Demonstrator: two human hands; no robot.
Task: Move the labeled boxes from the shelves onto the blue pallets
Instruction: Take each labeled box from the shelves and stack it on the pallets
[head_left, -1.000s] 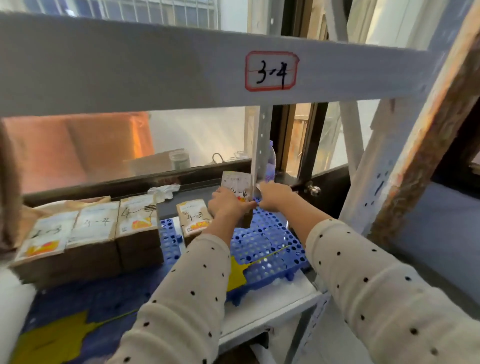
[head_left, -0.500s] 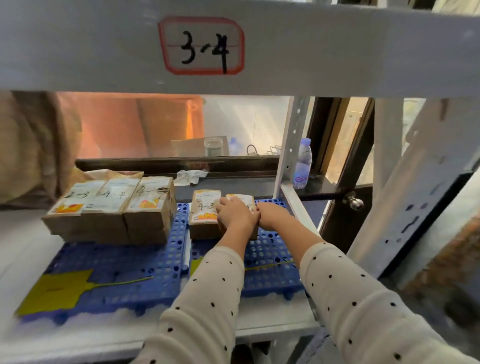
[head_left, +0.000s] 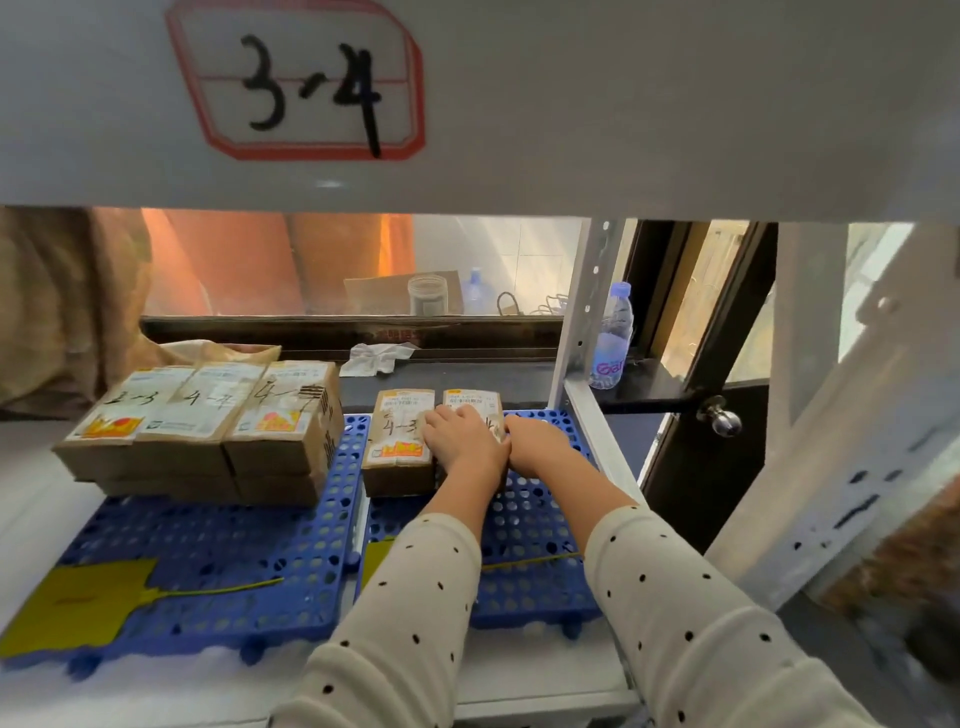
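Both hands on the same box: left hand (head_left: 464, 435) lies flat on top of the right-hand box (head_left: 474, 410), fingers spread and fairly straight, pressing down rather than curling round it. Right hand (head_left: 540, 446) sits against the box's right side at about 3 o'clock from it, fingers bent over the edge; whether they actually clamp it, I cannot tell. That box rests on the right blue pallet (head_left: 524, 525), touching the "4-3" box (head_left: 399, 441) at its 9 o'clock, the two side by side at the pallet's far edge. Left blue pallet (head_left: 208, 551) butts against the right one and carries a two-layer stack of labeled boxes (head_left: 208, 431) at its 12 o'clock end. A yellow tag (head_left: 78, 603) with a thin tail lies on the left pallet at 7 o'clock. Overhead, shelf beam (head_left: 623, 104) with a "3-4" label (head_left: 296, 83). Water bottle (head_left: 613, 338) stands on the dark sill at 2 o'clock from the hands, past the shelf upright (head_left: 587, 301). Polka-dot sleeves (head_left: 415, 623) on both arms.
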